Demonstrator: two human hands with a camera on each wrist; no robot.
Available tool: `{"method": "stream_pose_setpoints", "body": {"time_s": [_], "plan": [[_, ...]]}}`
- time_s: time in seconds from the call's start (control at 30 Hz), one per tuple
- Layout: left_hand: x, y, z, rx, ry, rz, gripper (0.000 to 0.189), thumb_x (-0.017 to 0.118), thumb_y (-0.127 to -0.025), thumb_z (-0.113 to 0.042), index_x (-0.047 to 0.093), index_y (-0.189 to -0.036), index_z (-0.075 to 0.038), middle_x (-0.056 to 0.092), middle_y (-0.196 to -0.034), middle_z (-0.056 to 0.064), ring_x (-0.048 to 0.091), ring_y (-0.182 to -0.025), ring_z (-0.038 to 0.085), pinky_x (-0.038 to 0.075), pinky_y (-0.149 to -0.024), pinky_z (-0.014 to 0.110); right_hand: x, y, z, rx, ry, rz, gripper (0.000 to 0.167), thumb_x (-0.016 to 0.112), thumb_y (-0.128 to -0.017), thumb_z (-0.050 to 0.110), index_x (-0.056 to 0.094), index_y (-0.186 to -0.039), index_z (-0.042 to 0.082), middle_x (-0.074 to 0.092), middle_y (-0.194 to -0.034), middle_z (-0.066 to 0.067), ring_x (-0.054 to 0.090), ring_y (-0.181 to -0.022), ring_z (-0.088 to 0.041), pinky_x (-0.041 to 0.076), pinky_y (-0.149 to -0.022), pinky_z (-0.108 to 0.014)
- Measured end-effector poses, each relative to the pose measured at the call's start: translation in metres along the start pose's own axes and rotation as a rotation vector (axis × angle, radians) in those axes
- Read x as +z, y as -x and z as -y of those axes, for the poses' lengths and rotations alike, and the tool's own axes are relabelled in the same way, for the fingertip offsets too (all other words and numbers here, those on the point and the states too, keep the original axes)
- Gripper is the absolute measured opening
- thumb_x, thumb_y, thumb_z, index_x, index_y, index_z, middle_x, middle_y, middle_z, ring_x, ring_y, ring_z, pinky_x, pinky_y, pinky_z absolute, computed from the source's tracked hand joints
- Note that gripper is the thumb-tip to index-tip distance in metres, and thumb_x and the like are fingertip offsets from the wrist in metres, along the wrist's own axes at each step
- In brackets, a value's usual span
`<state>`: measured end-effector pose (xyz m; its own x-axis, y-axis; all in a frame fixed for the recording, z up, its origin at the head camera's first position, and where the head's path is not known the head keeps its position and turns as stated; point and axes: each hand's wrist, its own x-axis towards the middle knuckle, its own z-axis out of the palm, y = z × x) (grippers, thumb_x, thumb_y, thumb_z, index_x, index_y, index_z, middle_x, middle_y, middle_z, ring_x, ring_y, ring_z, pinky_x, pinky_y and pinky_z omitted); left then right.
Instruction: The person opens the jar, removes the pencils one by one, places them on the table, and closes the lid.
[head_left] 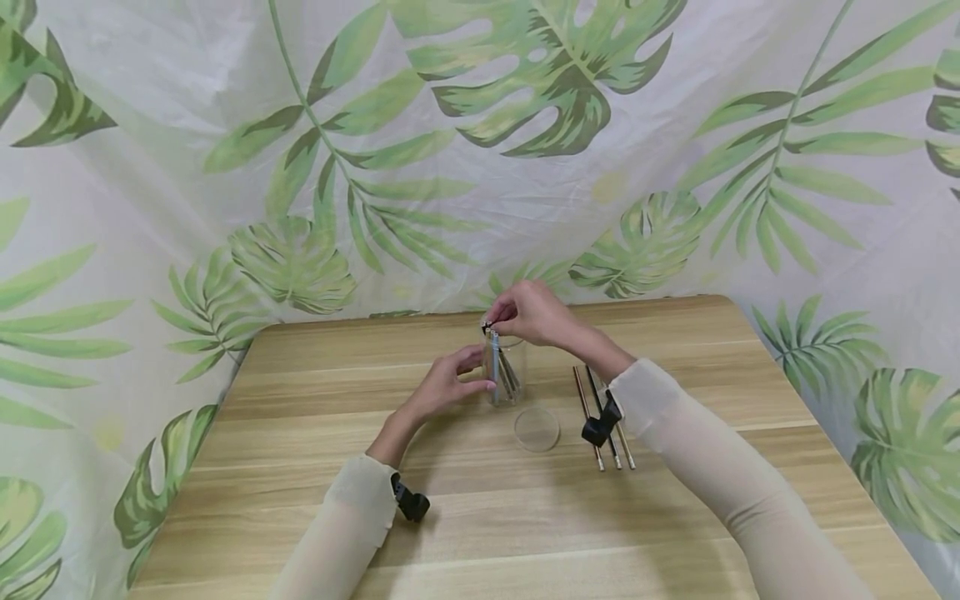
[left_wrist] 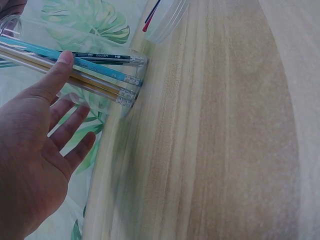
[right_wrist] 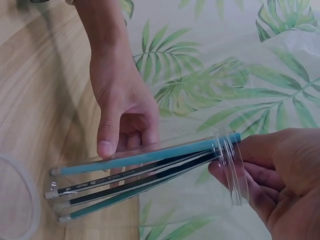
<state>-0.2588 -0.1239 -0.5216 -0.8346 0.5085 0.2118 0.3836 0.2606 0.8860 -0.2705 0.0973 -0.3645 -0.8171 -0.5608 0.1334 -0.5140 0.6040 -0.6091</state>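
A clear jar (right_wrist: 185, 205) stands on the table with several pencils inside, light blue, black and dark green ones among them. My left hand (head_left: 446, 385) holds the jar low on its side, with the thumb (left_wrist: 62, 62) on the near wall and fingers spread along the other side. At the jar's mouth is my right hand (head_left: 534, 315), its fingertips pinching a dark pencil (right_wrist: 202, 162) by the upper end. The light blue pencil (right_wrist: 145, 156) leans along the jar wall, eraser end down. Part of the right hand's fingers is hidden behind the rim.
A round clear lid (head_left: 537, 429) lies on the wooden table (head_left: 315, 417) just in front of the jar. Three pencils (head_left: 588, 417) lie side by side under the right forearm. Behind the table hangs a leaf-print cloth (head_left: 420, 233).
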Motion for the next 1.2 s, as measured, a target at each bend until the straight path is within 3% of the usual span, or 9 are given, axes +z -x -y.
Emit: {"method": "stream_pose_setpoints", "body": {"time_s": [0.33, 0.7, 0.9, 1.2], "plan": [[0.0, 0.0, 0.001, -0.024, -0.039, -0.002, 0.07, 0.084, -0.093, -0.011, 0.051, -0.152, 0.004, 0.062, -0.146, 0.025, 0.06, -0.136, 0.04, 0.048, -0.118, 0.049, -0.003, 0.005, -0.004, 0.004, -0.141, -0.021, 0.007, 0.08, -0.094, 0.005, 0.078, -0.1, 0.003, 0.08, -0.094, -0.006, 0.077, -0.086, -0.019, 0.065, -0.08, -0.03], [0.0, 0.001, -0.001, -0.023, -0.044, -0.004, 0.068, 0.084, -0.092, -0.009, 0.053, -0.15, 0.004, 0.062, -0.146, 0.024, 0.061, -0.135, 0.039, 0.049, -0.117, 0.046, -0.008, 0.011, -0.006, -0.03, -0.211, -0.159, 0.009, 0.079, -0.095, 0.007, 0.076, -0.102, 0.002, 0.078, -0.094, -0.01, 0.076, -0.085, -0.022, 0.064, -0.083, -0.036], [-0.001, 0.0, -0.001, -0.022, -0.041, -0.003, 0.068, 0.084, -0.092, -0.008, 0.052, -0.15, 0.006, 0.06, -0.146, 0.028, 0.06, -0.135, 0.041, 0.048, -0.118, 0.049, -0.011, 0.012, -0.008, -0.057, -0.261, -0.212, 0.011, 0.078, -0.095, 0.005, 0.075, -0.104, 0.0, 0.079, -0.096, -0.012, 0.076, -0.085, -0.023, 0.064, -0.079, -0.03], [-0.001, 0.0, 0.001, -0.015, -0.056, 0.001, 0.069, 0.084, -0.092, -0.011, 0.052, -0.151, 0.004, 0.06, -0.148, 0.025, 0.06, -0.136, 0.04, 0.049, -0.117, 0.047, -0.018, 0.014, -0.01, -0.082, -0.36, -0.284, 0.011, 0.079, -0.092, 0.0, 0.075, -0.103, -0.002, 0.078, -0.094, -0.015, 0.073, -0.081, -0.017, 0.059, -0.071, -0.02]]}}
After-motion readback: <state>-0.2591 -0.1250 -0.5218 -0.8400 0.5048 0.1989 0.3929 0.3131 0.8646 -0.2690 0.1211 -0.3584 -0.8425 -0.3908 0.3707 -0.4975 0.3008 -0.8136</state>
